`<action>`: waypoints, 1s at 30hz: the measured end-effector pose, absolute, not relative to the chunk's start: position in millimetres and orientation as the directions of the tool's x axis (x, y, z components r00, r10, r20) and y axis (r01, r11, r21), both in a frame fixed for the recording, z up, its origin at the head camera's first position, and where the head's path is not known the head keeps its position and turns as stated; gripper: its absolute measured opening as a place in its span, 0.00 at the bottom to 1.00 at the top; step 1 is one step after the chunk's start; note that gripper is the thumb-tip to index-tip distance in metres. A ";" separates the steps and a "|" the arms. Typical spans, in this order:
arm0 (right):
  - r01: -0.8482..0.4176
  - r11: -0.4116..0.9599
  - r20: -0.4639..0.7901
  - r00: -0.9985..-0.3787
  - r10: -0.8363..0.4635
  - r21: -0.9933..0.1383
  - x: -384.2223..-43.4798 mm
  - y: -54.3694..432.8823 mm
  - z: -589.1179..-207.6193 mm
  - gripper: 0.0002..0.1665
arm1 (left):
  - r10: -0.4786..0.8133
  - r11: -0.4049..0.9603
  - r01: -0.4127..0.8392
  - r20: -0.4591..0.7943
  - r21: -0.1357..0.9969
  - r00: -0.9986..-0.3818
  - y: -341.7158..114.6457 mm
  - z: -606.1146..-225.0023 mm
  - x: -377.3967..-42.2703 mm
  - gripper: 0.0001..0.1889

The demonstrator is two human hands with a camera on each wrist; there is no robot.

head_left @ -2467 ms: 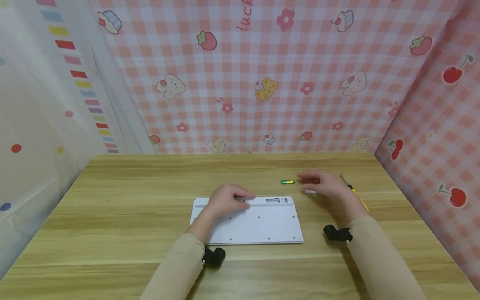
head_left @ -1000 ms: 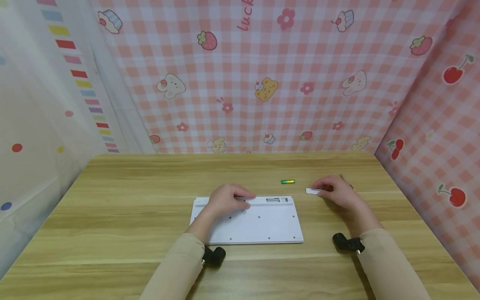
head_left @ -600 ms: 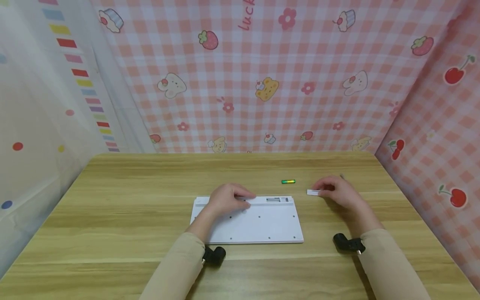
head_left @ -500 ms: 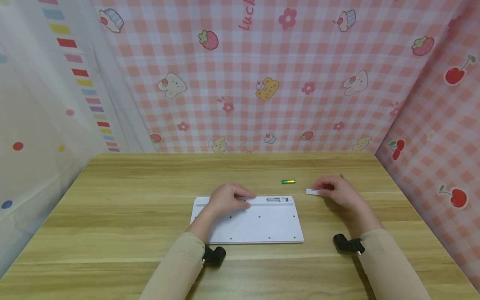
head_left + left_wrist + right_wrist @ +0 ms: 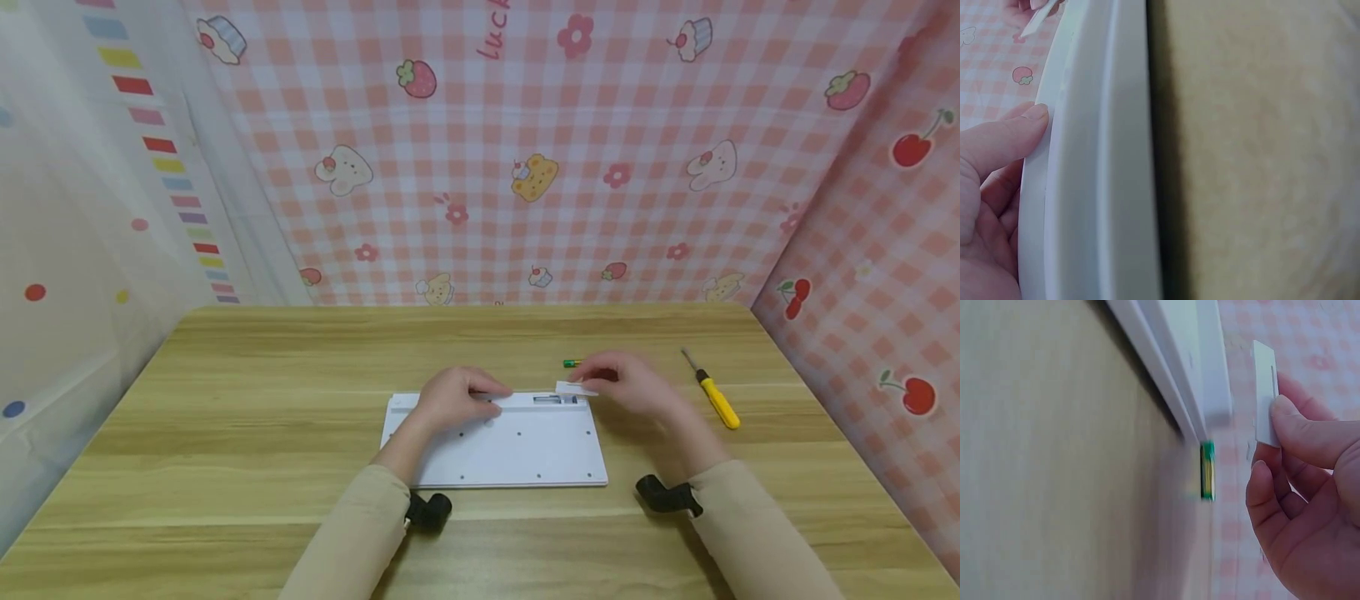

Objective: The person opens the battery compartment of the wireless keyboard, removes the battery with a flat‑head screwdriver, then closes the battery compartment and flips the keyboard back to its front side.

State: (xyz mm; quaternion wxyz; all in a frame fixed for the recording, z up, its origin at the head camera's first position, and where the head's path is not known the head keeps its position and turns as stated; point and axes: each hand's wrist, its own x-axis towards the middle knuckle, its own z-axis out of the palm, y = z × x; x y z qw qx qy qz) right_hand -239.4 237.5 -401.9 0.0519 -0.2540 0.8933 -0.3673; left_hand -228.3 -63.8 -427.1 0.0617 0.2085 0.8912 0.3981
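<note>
A white keyboard [image 5: 517, 454] lies underside up on the table, its small battery compartment [image 5: 547, 400] uncovered at the far right edge. My left hand [image 5: 453, 400] grips the far edge, thumb on the near side and fingers behind, as the left wrist view also shows with the thumb [image 5: 1019, 134]. Between thumb and fingers my right hand [image 5: 622, 382] pinches a thin white battery cover [image 5: 1265, 394], held just over the compartment's far edge. Behind that hand lies a green and yellow battery [image 5: 1208, 472], partly hidden in the head view.
A screwdriver [image 5: 716, 396] with a yellow handle lies to the right of my right hand. The wooden table [image 5: 225, 433] ends at a pink checked cloth [image 5: 450, 167] at the back, and patterned cloth also hangs at both sides.
My right hand reached the white battery cover, picked it up and carried it left to the keyboard's battery compartment, uncovering the screwdriver. My left hand and the keyboard stay in place.
</note>
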 end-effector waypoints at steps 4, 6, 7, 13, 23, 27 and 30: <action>-0.432 0.582 0.084 -0.845 -0.527 -0.689 -238.8 222.0 -403.7 0.11 | 0.417 0.597 0.319 0.055 0.736 -0.907 -63.6 -426.8 -228.2 0.13; -0.434 0.577 0.081 -0.841 -0.536 -0.692 -239.1 216.5 -404.7 0.11 | 0.417 0.595 0.317 0.053 0.738 -0.907 -63.5 -426.6 -228.2 0.13; -0.436 0.569 0.081 -0.837 -0.541 -0.697 -239.4 214.6 -405.4 0.11 | 0.418 0.595 0.317 0.052 0.739 -0.907 -63.4 -426.6 -228.3 0.13; -0.438 0.563 0.075 -0.830 -0.553 -0.701 -239.8 208.2 -407.0 0.11 | 0.416 0.594 0.312 0.048 0.741 -0.908 -63.0 -427.2 -228.9 0.13; -0.405 0.591 0.026 -0.839 -0.543 -0.698 -239.9 206.3 -406.1 0.11 | 0.411 0.592 0.310 0.052 0.744 -0.910 -63.3 -426.4 -227.6 0.14; -0.410 0.603 0.026 -0.840 -0.542 -0.684 -240.2 206.6 -406.8 0.11 | 0.410 0.593 0.312 0.055 0.742 -0.911 -62.9 -426.0 -227.3 0.14; -0.411 0.607 0.025 -0.841 -0.541 -0.680 -240.4 206.1 -407.5 0.11 | 0.410 0.596 0.316 0.058 0.738 -0.910 -62.6 -426.5 -227.6 0.14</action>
